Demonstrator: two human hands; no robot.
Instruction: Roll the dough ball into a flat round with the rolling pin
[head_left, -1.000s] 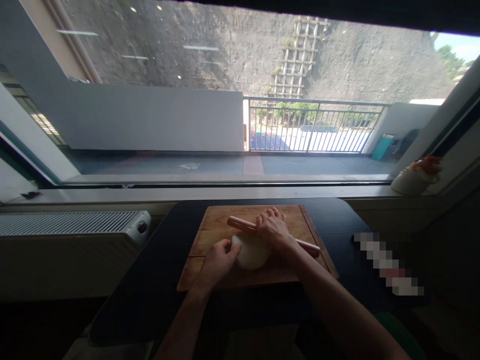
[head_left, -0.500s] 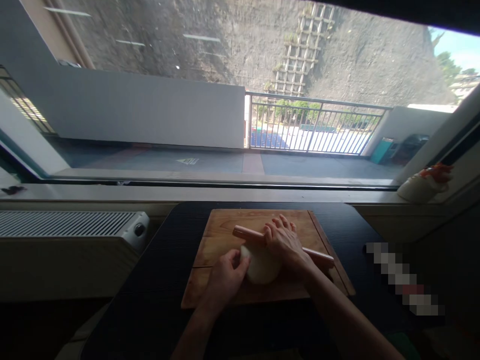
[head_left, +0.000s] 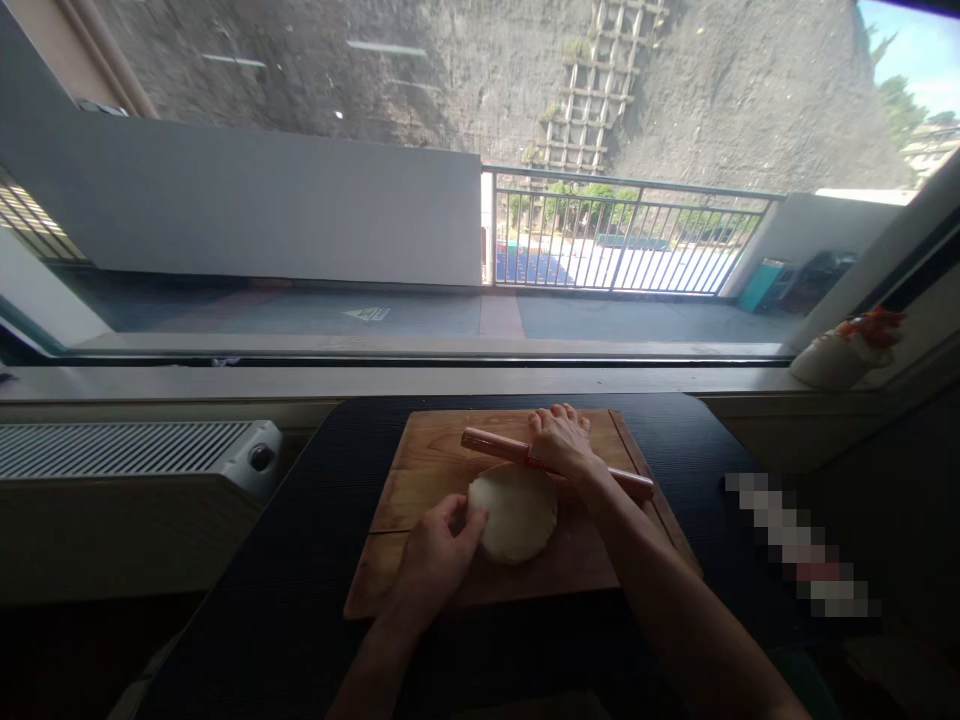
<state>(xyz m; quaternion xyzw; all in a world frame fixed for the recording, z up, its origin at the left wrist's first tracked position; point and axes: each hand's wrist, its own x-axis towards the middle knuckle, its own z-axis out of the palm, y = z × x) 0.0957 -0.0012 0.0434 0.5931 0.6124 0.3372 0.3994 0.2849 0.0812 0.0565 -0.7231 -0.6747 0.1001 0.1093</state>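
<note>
Resting across the rolling pin, the right grip lies unclenched, its fingers stretched past the far side. The pale dough round sits to the near left of that grip, just right of the left grip, whose thumb touches its edge; whether those fingers pinch it, I can't tell from here. Beneath both grips lies the wooden board, on the dark tabletop.

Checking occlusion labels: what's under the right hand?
The rolling pin, its ends showing either side of the right hand, over the wooden board. The stretch beneath the hand is covered; whether the dough disc reaches under there can't be seen.
</note>
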